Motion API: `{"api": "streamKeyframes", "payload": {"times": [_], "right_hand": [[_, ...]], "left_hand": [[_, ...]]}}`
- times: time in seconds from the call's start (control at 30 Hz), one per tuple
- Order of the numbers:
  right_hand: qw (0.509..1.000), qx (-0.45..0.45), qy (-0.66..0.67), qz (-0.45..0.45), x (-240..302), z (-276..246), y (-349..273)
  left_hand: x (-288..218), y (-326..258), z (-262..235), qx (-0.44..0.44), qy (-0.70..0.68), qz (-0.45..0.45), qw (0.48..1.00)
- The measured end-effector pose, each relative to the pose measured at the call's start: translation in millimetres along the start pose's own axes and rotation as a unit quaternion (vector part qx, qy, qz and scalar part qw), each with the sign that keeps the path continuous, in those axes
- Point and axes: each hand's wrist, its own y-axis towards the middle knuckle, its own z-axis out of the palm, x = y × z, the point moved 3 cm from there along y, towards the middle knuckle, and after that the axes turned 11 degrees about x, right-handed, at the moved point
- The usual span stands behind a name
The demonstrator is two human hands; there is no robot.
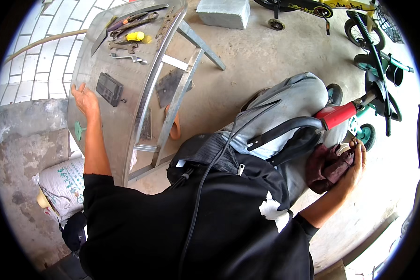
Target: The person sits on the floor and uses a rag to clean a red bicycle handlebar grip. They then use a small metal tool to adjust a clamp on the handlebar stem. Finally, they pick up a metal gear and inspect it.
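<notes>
My left hand (pixel 85 99) is over the left side of the metal-topped table (pixel 126 93), fingers apart and holding nothing. Beside it on the tabletop lies a small black rectangular device (pixel 109 88). A green flat piece (pixel 78 130) lies near my left forearm at the table's edge. On the right, my right hand (pixel 358 163) is closed on a dark maroon cloth (pixel 329 170), low beside my leg. Just beyond the cloth is a child's cycle with a red tube (pixel 338 115), a black curved bar (pixel 289 126) and teal wheels (pixel 366 136).
Pliers (pixel 135 25), wrenches (pixel 123 46), a yellow-handled tool (pixel 135 36) and a long blade (pixel 147 10) lie at the table's far end. A grey block (pixel 224 13) and a yellow child's bike (pixel 350 7) stand on the floor. A white sack (pixel 63 184) lies lower left.
</notes>
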Motion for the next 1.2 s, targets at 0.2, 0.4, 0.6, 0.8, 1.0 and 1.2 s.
{"api": "streamKeyframes", "payload": {"times": [0.2, 0.4, 0.6, 0.8, 1.0, 1.2], "right_hand": [[1.000, 0.020, 0.011, 0.007, 1.8, 3.1, 0.4], [1.000, 0.024, 0.005, 0.006, -4.5, -0.5, 6.1], [0.999, 0.024, 0.026, 0.025, -16.5, -5.7, 8.7], [0.999, 0.035, 0.019, 0.014, -10.9, 1.9, 10.3], [0.999, 0.028, -0.013, 0.012, -9.5, 6.3, 14.1], [0.999, 0.031, -0.019, 0.017, -4.8, 9.0, 14.6]], "left_hand": [[-157.9, -100.1, 24.9, 0.104, -0.258, 0.129, 0.952], [-274.4, -207.6, 47.9, 0.343, -0.370, 0.234, 0.831], [-267.5, -212.7, 44.7, 0.275, -0.294, 0.354, 0.844], [-175.6, -143.4, 25.0, 0.138, -0.219, 0.194, 0.946], [-30.6, -104.2, 12.9, 0.032, -0.075, 0.030, 0.996], [-25.4, -123.6, 14.8, 0.021, -0.027, 0.000, 0.999]]}}
